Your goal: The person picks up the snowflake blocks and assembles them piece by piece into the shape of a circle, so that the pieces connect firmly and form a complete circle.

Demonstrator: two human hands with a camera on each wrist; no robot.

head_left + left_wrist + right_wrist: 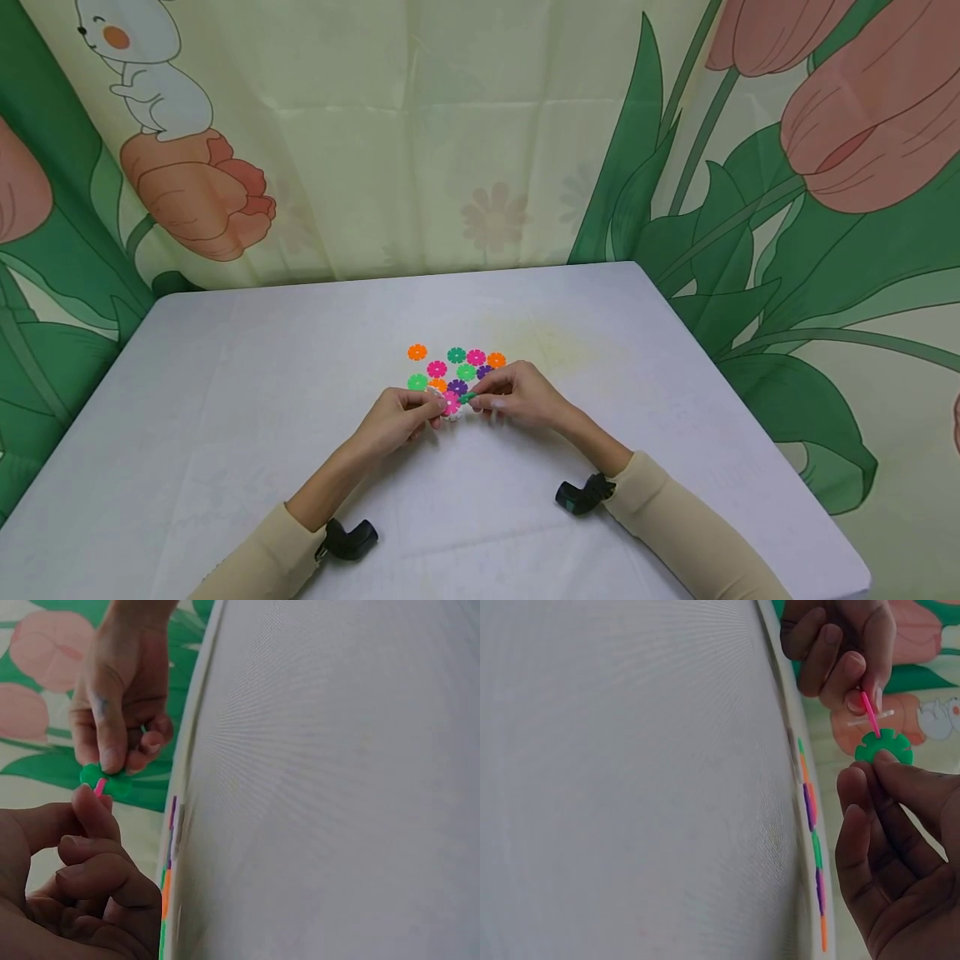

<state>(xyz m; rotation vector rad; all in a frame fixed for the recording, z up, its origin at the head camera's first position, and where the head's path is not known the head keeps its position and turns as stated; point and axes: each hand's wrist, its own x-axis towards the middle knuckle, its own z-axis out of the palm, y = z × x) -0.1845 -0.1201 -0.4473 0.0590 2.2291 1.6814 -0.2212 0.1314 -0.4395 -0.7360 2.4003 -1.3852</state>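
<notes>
Between the thumb and fingers of my left hand (397, 421) is a pink notched disc (451, 403). My right hand (528, 396) pinches a green notched disc (889, 741) by its edge. The two discs meet at their rims, crossed at an angle, as the right wrist view shows the pink disc (870, 712) edge-on at the green one's top. A whitish disc (874, 718), also edge-on, crosses the pink one there. In the left wrist view both hands are held above the tabletop, fingertips close together around the joined discs.
Just beyond my hands, several loose notched discs lie flat on the white-covered table (225, 417), among them an orange one (417, 352), a teal one (457, 356), a light green one (417, 382) and a purple one (457, 387). A printed curtain (360, 167) hangs behind the table.
</notes>
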